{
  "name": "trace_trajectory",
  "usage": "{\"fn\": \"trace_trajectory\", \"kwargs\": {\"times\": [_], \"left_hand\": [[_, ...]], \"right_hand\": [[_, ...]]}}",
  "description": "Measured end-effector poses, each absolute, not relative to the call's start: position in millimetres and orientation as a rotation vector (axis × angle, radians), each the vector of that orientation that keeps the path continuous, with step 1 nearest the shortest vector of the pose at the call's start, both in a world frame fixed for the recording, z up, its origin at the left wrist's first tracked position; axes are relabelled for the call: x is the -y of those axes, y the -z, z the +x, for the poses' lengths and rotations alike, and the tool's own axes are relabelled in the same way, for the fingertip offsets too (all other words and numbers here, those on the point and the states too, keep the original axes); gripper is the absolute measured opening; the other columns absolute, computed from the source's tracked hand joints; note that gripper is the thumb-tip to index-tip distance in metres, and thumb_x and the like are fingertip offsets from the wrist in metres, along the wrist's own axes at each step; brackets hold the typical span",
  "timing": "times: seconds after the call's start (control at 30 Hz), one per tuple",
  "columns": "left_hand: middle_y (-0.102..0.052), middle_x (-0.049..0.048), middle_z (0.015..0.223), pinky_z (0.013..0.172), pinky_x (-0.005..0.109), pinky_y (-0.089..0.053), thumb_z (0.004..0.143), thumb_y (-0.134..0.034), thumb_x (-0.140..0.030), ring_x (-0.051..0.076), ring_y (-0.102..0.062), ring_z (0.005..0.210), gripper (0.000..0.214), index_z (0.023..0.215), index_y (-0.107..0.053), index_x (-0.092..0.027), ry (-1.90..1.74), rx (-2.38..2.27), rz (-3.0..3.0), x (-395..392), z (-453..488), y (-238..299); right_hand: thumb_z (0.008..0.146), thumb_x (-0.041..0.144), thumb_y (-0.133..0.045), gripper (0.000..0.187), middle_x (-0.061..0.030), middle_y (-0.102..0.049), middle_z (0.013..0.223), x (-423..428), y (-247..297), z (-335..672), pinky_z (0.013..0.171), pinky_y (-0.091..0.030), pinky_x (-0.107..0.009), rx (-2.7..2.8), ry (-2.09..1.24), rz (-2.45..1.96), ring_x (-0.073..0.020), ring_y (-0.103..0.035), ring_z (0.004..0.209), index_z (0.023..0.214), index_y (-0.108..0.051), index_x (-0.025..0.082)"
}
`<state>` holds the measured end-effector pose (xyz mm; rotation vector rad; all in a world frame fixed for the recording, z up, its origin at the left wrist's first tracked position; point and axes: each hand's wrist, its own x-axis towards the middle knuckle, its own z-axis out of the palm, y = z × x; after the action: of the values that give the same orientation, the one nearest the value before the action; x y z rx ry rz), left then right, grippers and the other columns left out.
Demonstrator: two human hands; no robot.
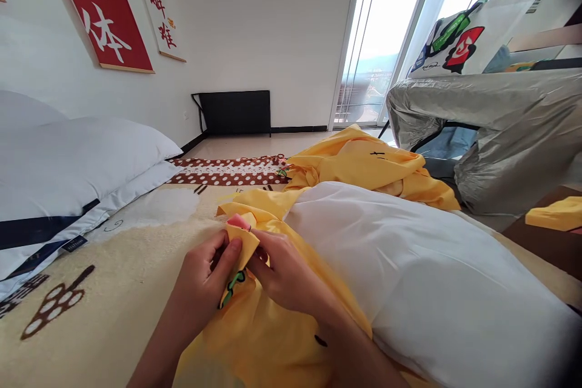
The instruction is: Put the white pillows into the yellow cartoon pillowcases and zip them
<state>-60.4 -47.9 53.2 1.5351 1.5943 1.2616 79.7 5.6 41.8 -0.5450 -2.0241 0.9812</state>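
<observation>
Low in the head view, a yellow fabric cover (254,339) with small black and green prints lies bunched on the bed. My left hand (207,276) pinches a folded edge of it between thumb and fingers. Close beside it, my right hand (284,267) grips the same edge, its fingertips partly hidden behind the cloth. A bit of pink (239,222) shows at the fold between both hands. Against the cover's right side rests a plump white cushion-like piece (436,273), a pillow or a folded quilt; I cannot tell which. Neither hand touches it.
White pillows (82,163) are stacked at the left on the cream blanket (136,273). More yellow cloth (364,160) is heaped beyond the white piece. At the right stands a silver-covered table (500,103) bearing a printed bag (464,39). A black panel (236,113) leans against the far wall.
</observation>
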Motion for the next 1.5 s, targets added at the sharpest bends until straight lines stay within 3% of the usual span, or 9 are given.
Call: {"fn": "trace_trajectory", "kwargs": {"times": [0.1,0.27,0.5,0.63,0.77,0.9,1.0,1.33,1.5], "left_hand": [[-0.051,-0.0003,0.065,0.055,0.023,-0.034,0.084,-0.053,-0.051,0.015,-0.045,0.063,0.034,0.074,-0.054,-0.019,-1.18,-1.589,1.597,48.1,-65.3,-55.2],[-0.056,0.0009,0.072,0.057,0.022,-0.042,0.079,-0.062,-0.049,0.016,-0.051,0.068,0.031,0.084,-0.059,-0.018,-1.086,-1.436,1.552,47.4,-75.4,-58.7],[-0.062,0.0028,0.075,0.061,0.023,-0.046,0.073,-0.071,-0.049,0.016,-0.057,0.07,0.038,0.091,-0.065,-0.016,-1.246,-1.229,1.205,43.1,-68.7,-57.9],[-0.058,0.0,0.065,0.054,0.022,-0.042,0.073,-0.071,-0.049,0.011,-0.05,0.054,0.04,0.096,-0.066,-0.016,-1.244,-1.186,1.086,40.0,-66.1,-55.5],[-0.053,-0.0026,0.057,0.044,0.019,-0.032,0.074,-0.07,-0.048,0.006,-0.035,0.04,0.04,0.097,-0.065,-0.015,-1.237,-1.151,1.037,35.8,-66.5,-52.8],[-0.061,0.0026,0.069,0.056,0.02,-0.043,0.068,-0.076,-0.038,0.011,-0.054,0.057,0.033,0.088,-0.064,-0.016,-1.363,-1.081,1.001,33.3,-65.7,-51.1],[-0.06,0.0014,0.068,0.057,0.022,-0.045,0.069,-0.075,-0.041,0.011,-0.052,0.055,0.031,0.084,-0.061,-0.017,-1.338,-1.174,1.121,33.8,-64.9,-51.0],[-0.064,0.0036,0.08,0.07,0.024,-0.048,0.074,-0.069,-0.04,0.018,-0.06,0.077,0.025,0.084,-0.062,-0.018,-1.372,-1.342,1.465,36.4,-75.1,-51.3],[-0.061,0.0028,0.075,0.06,0.021,-0.045,0.076,-0.066,-0.046,0.016,-0.056,0.072,0.03,0.082,-0.063,-0.017,-1.369,-1.486,1.52,37.1,-77.0,-51.9]], "right_hand": [[0.083,0.013,-0.046,0.024,0.0,-0.061,0.074,-7.2,-39.6,80.1,0.064,-0.039,-0.024,2.045,-0.953,-0.583,-0.0134,-0.052,0.067,0.097,-0.063,0.02],[0.076,0.01,-0.049,0.06,-0.0039,-0.067,0.102,-7.4,-37.9,78.7,0.084,-0.046,-0.031,1.946,-1.071,-0.539,-0.0188,-0.06,0.092,0.135,-0.05,0.024],[0.085,0.017,-0.047,0.047,0.0015,-0.056,0.075,-6.2,-34.5,75.0,0.057,-0.041,-0.022,1.813,-1.31,-0.521,-0.01,-0.048,0.061,0.131,-0.052,0.023],[0.088,0.035,-0.052,0.019,0.0029,-0.047,0.068,-8.9,-33.3,69.7,0.053,-0.036,-0.022,1.64,-1.449,-0.447,-0.0085,-0.044,0.057,0.093,-0.058,0.018],[0.078,0.051,-0.062,0.035,0.002,-0.047,0.068,-14.5,-34.1,66.7,0.054,-0.036,-0.023,1.478,-1.6,-0.411,-0.0095,-0.044,0.06,0.073,-0.049,0.019],[0.07,0.055,-0.068,0.04,0.001,-0.049,0.069,-17.1,-36.6,67.2,0.057,-0.037,-0.024,1.369,-1.674,-0.445,-0.0109,-0.044,0.061,0.069,-0.048,0.02],[0.068,0.054,-0.068,0.039,0.0011,-0.05,0.069,-16.6,-37.0,66.8,0.057,-0.038,-0.024,1.34,-1.693,-0.44,-0.0108,-0.044,0.059,0.069,-0.048,0.02],[0.085,0.04,-0.053,0.023,0.0013,-0.048,0.07,-13.7,-30.2,63.7,0.06,-0.037,-0.023,1.578,-1.302,-0.527,-0.0107,-0.042,0.064,0.075,-0.05,0.019],[0.088,0.028,-0.049,0.014,0.0008,-0.054,0.072,-9.8,-29.0,64.2,0.062,-0.037,-0.023,1.683,-1.144,-0.544,-0.0103,-0.046,0.066,0.078,-0.053,0.018]]}}
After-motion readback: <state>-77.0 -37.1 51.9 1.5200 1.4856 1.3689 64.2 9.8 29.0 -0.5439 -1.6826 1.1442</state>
